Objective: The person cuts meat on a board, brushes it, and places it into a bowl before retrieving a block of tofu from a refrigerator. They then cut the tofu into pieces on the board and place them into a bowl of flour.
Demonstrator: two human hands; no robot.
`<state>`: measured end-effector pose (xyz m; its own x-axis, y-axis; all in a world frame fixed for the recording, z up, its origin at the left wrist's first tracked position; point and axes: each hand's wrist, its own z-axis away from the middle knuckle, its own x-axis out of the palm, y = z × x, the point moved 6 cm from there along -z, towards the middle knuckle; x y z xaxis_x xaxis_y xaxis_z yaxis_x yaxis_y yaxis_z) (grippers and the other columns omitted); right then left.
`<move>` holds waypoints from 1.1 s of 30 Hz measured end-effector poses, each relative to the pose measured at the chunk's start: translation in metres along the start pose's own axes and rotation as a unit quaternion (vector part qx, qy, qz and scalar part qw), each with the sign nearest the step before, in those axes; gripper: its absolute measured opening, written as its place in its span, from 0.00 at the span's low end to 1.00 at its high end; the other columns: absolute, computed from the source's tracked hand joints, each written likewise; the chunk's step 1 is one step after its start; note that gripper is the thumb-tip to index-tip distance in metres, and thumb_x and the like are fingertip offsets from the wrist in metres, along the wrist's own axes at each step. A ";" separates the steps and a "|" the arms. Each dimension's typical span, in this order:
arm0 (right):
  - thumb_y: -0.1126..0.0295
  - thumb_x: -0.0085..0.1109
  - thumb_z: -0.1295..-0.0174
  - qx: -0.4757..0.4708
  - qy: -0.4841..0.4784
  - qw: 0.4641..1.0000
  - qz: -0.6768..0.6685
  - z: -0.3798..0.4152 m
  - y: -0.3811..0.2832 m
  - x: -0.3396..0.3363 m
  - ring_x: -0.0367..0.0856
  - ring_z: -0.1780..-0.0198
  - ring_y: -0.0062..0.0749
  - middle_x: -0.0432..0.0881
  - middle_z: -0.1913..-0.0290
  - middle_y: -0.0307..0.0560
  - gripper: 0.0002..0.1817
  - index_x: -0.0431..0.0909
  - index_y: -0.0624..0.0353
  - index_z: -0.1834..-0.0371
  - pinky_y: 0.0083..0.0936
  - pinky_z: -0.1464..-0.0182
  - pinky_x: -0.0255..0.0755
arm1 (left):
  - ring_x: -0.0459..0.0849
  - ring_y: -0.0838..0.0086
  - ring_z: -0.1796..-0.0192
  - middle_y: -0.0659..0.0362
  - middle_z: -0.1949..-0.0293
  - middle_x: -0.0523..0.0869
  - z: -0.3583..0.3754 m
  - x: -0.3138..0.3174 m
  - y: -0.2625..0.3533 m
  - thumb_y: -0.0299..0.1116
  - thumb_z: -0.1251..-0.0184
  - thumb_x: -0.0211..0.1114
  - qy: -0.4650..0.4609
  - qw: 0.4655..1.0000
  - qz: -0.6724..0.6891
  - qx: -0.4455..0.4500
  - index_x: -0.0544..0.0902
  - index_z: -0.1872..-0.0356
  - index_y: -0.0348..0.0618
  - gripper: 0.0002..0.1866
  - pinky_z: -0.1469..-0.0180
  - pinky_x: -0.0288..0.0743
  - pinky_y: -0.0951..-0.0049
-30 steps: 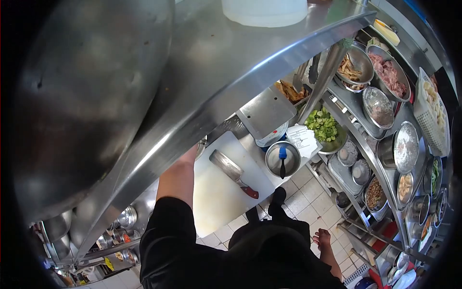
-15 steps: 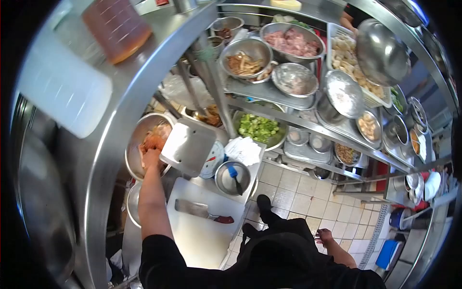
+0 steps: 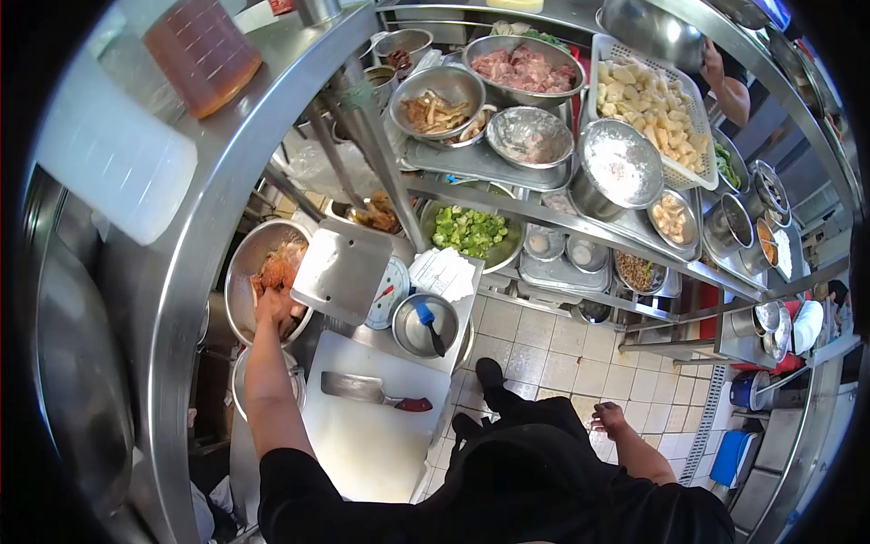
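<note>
My left hand [image 3: 271, 306] reaches down into a metal bowl [image 3: 237, 299] at the left and touches raw meat coated with orange-red seasoning [image 3: 279, 265]; its fingertips are hidden in the meat. My right hand [image 3: 609, 418] hangs over the tiled floor, fingers loosely bent and apart, holding nothing. Near my left arm, a cleaver with a red handle [image 3: 367, 389] lies on a white cutting board [image 3: 362, 453]. Beside the board, a blue brush [image 3: 428, 319] rests in a small metal bowl [image 3: 405, 332]. A dial scale [image 3: 390, 295] with a metal pan [image 3: 341, 272] stands next to it.
Shelves carry bowls of chopped greens [image 3: 468, 233], pink meat [image 3: 526, 72] and white powder [image 3: 620, 168], plus a basket of pale pieces [image 3: 645, 104]. Another person's hand [image 3: 713, 62] is beside a large metal bowl [image 3: 648, 34]. A steel shelf edge [image 3: 213, 204] curves along my left.
The view has shifted slightly. The large metal bowl at the upper right has moved up and left, uncovering more of the basket, and the other person's forearm now shows. My left hand stays in the meat bowl.
</note>
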<state>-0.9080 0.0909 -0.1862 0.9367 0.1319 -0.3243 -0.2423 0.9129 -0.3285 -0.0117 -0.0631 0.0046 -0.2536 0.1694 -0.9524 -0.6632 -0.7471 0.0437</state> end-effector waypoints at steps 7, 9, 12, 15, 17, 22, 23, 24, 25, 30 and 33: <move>0.61 0.56 0.33 -0.043 -0.017 0.999 0.004 -0.006 -0.030 -0.007 0.82 0.73 0.32 0.82 0.63 0.45 0.16 0.73 0.55 0.47 0.28 0.74 0.74 | 0.84 0.73 0.63 0.62 0.64 0.85 -0.037 0.019 -0.036 0.50 0.40 0.66 -0.170 0.878 0.446 -0.040 0.81 0.55 0.48 0.19 0.59 0.77 0.71; 0.61 0.56 0.34 -0.042 -0.022 0.999 0.023 -0.005 -0.038 -0.002 0.82 0.72 0.32 0.82 0.63 0.45 0.16 0.72 0.55 0.46 0.27 0.73 0.74 | 0.84 0.75 0.62 0.60 0.63 0.85 -0.046 0.010 -0.066 0.63 0.44 0.59 -0.160 0.862 0.479 -0.046 0.81 0.53 0.48 0.30 0.59 0.78 0.68; 0.61 0.56 0.34 -0.044 -0.030 0.998 0.015 -0.006 -0.047 0.013 0.82 0.71 0.31 0.82 0.63 0.46 0.17 0.73 0.55 0.45 0.26 0.72 0.74 | 0.82 0.60 0.42 0.48 0.41 0.80 0.014 -0.024 -0.062 0.63 0.41 0.56 -0.160 0.671 0.724 0.000 0.72 0.35 0.41 0.40 0.43 0.78 0.59; 0.62 0.56 0.34 -0.120 -0.039 0.991 0.044 -0.008 -0.066 0.037 0.81 0.72 0.31 0.83 0.63 0.46 0.16 0.75 0.58 0.49 0.26 0.72 0.74 | 0.78 0.48 0.37 0.43 0.35 0.75 0.085 -0.041 -0.054 0.62 0.37 0.54 -0.147 0.582 0.788 0.138 0.66 0.30 0.36 0.44 0.37 0.74 0.52; 0.68 0.56 0.33 -0.270 -0.081 0.956 0.082 -0.008 -0.094 0.067 0.79 0.71 0.25 0.82 0.66 0.43 0.09 0.77 0.61 0.56 0.21 0.72 0.73 | 0.77 0.45 0.36 0.42 0.34 0.73 0.153 -0.049 -0.045 0.59 0.36 0.54 -0.140 0.530 0.823 0.150 0.65 0.30 0.34 0.42 0.36 0.74 0.50; 0.72 0.63 0.35 -0.466 -0.299 0.815 0.171 0.174 -0.210 0.219 0.80 0.60 0.22 0.82 0.59 0.41 0.08 0.79 0.60 0.55 0.22 0.59 0.76 | 0.85 0.57 0.51 0.50 0.49 0.82 0.260 0.083 -0.080 0.48 0.33 0.57 -0.149 0.570 0.795 0.144 0.75 0.42 0.38 0.27 0.46 0.83 0.55; 0.71 0.65 0.36 -0.516 -0.351 0.759 0.184 0.201 -0.215 0.250 0.81 0.59 0.24 0.83 0.57 0.43 0.11 0.80 0.59 0.52 0.22 0.58 0.76 | 0.84 0.61 0.52 0.53 0.51 0.82 0.288 0.109 -0.084 0.45 0.35 0.58 -0.143 0.591 0.794 0.029 0.76 0.43 0.40 0.24 0.48 0.83 0.58; 0.68 0.66 0.37 -0.550 -0.367 0.705 0.255 0.230 -0.224 0.279 0.83 0.59 0.34 0.83 0.57 0.46 0.13 0.80 0.58 0.52 0.26 0.56 0.78 | 0.84 0.65 0.53 0.56 0.52 0.82 0.312 0.133 -0.080 0.41 0.36 0.60 -0.134 0.602 0.782 -0.084 0.77 0.44 0.43 0.22 0.50 0.83 0.60; 0.64 0.66 0.38 -0.661 -0.331 0.605 0.295 0.258 -0.232 0.303 0.82 0.55 0.42 0.82 0.54 0.48 0.16 0.80 0.57 0.50 0.34 0.53 0.78 | 0.84 0.66 0.52 0.56 0.52 0.82 0.332 0.145 -0.074 0.40 0.37 0.61 -0.148 0.612 0.759 -0.165 0.78 0.45 0.43 0.21 0.51 0.82 0.62; 0.67 0.64 0.45 -0.712 -0.231 0.459 0.479 0.269 -0.220 0.405 0.78 0.46 0.52 0.76 0.49 0.56 0.24 0.71 0.58 0.44 0.41 0.47 0.76 | 0.85 0.66 0.51 0.52 0.52 0.84 0.330 0.153 -0.105 0.44 0.38 0.66 -0.146 0.892 0.395 -0.162 0.80 0.46 0.43 0.22 0.52 0.80 0.63; 0.71 0.61 0.47 -0.672 -0.232 0.485 0.509 0.241 -0.214 0.435 0.78 0.48 0.58 0.75 0.50 0.59 0.25 0.68 0.59 0.45 0.46 0.46 0.75 | 0.86 0.57 0.54 0.47 0.56 0.86 0.300 0.043 -0.087 0.47 0.38 0.69 0.168 0.977 0.125 -0.033 0.81 0.48 0.40 0.24 0.50 0.79 0.62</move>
<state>-0.3875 0.0463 -0.0430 0.0383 0.6077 -0.7932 -0.2936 -0.7519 -0.5903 -0.1762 0.2024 0.0501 -0.1483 -0.2365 -0.9603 -0.5604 -0.7800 0.2786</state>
